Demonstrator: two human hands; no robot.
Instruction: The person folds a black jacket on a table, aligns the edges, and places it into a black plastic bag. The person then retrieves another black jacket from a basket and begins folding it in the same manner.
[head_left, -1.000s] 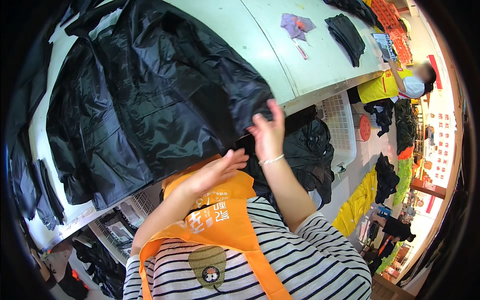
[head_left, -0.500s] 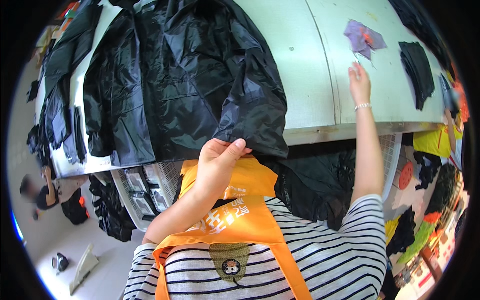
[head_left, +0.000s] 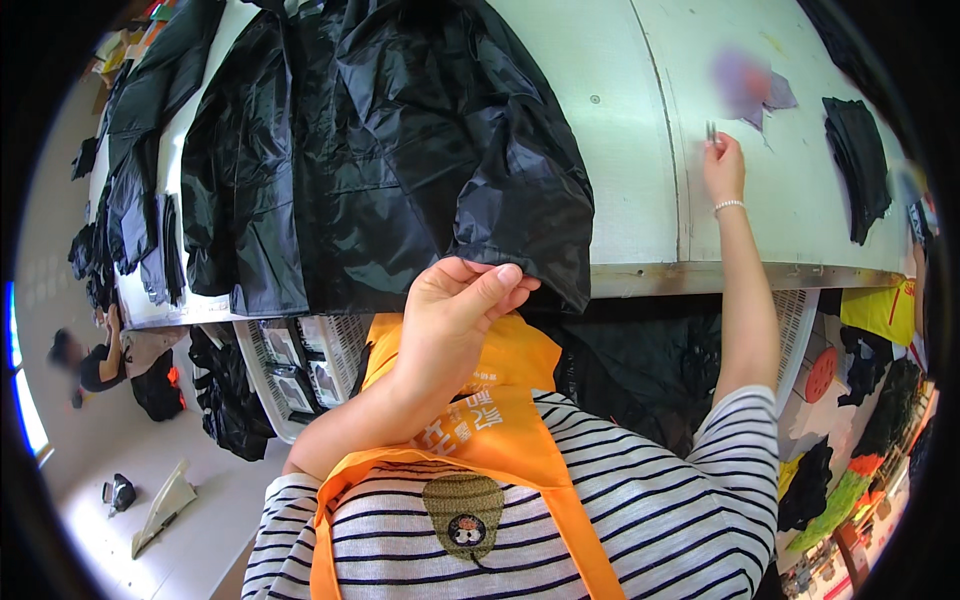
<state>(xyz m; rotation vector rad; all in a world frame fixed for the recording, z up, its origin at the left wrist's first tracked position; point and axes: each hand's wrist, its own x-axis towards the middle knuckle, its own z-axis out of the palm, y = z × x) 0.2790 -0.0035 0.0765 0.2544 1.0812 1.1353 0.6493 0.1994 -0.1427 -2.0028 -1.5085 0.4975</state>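
Observation:
A shiny black jacket (head_left: 370,170) lies spread over the pale work table, its lower edge reaching the table's front. My left hand (head_left: 455,315) is closed at the jacket's bottom right part, thumb pressed against the fingers with the fabric edge at them. Out to the right, over the table, my right hand (head_left: 725,168) is closed round a small metal tool with two thin prongs (head_left: 711,132); whether tweezers or thread snips cannot be told. Just beyond the prongs lies a crumpled purple cloth scrap (head_left: 745,88) with an orange-red patch, partly blurred.
Folded black fabric (head_left: 857,165) rests on the table (head_left: 625,190) at the right. More black garments (head_left: 150,120) hang over its left end. Below the front edge stand a white basket (head_left: 350,350) with packets and dark cloth (head_left: 640,370). Another person (head_left: 95,360) is at far left.
The prongs of the small tool now show above my right hand, pointing toward the purple scrap. My left hand stays at the jacket edge; the whole view has shifted slightly.

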